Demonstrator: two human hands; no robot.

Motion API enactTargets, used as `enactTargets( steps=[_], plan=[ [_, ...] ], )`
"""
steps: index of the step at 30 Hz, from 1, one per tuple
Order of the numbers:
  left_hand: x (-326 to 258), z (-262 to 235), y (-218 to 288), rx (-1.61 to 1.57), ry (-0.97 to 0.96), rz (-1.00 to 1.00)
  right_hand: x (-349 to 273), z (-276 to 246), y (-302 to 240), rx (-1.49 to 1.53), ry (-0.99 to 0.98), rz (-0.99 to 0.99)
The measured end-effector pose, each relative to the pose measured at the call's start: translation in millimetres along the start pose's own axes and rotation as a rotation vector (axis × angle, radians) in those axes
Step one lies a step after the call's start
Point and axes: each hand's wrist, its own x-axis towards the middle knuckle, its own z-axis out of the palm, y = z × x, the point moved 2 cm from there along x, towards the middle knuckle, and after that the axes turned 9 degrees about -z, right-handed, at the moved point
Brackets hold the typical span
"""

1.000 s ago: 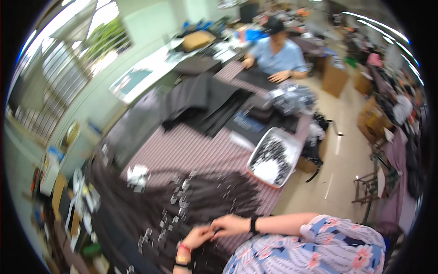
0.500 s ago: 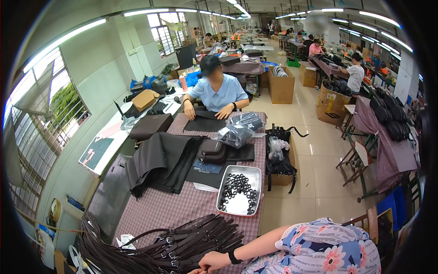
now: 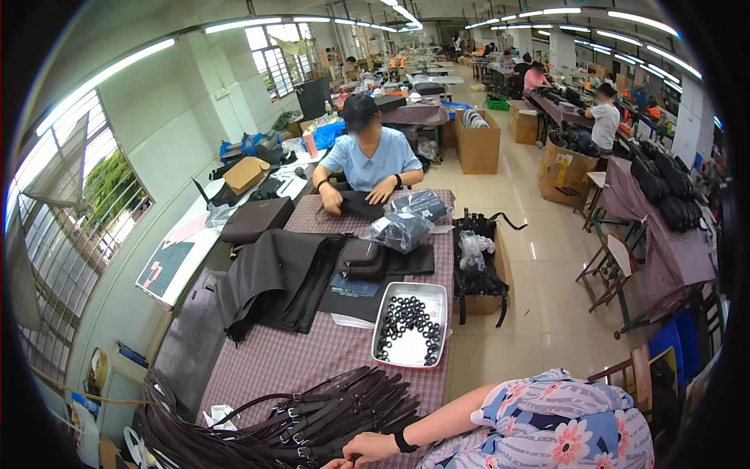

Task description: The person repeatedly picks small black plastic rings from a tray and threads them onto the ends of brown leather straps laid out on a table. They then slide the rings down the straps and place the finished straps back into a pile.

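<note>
My right hand [image 3: 370, 448] comes in from the lower right, with a dark band on its wrist. Its fingers are closed around a small dark thing, too hidden to name. At the bottom edge, only a few fingertips of my left hand [image 3: 337, 463] show beside it; the rest is cut off. Left of both hands lies a large heap of dark brown straps [image 3: 312, 418] with metal buckles, spread over a checked tablecloth [image 3: 258, 363]. Beyond my right hand stands a white tray [image 3: 377, 344] holding many small black rings.
Black sheets [image 3: 273, 273], a small dark case [image 3: 362, 258] and plastic-wrapped packages [image 3: 406, 223] lie farther along the table. A co-worker in a light blue shirt [image 3: 379, 160] sits at its far end. A carton [image 3: 488, 301] with black straps stands on the floor to the right.
The co-worker's hand and the black sheet under it have shifted. My hands stay close together near the straps, with little visible movement. The view has turned slightly.
</note>
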Motion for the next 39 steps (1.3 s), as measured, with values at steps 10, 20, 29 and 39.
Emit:
enactTargets(
  steps=[10,20,29,39],
  plan=[
    [-5,-2,-2,-0.051,-0.121,-0.095,-7,0,-11,-0.080,-0.016,-0.048],
    [12,-17,-35,-0.084,-0.087,-0.026,2,-11,-14,-0.141,0.008,-0.086],
    [16,-8,-37,0.029,0.013,-0.038,1,-2,-4,-0.200,-0.017,-0.138],
    [32,-3,-41,-0.116,-0.133,-0.184,-3,-3,-5,-0.324,-0.055,-0.005]
  ],
)
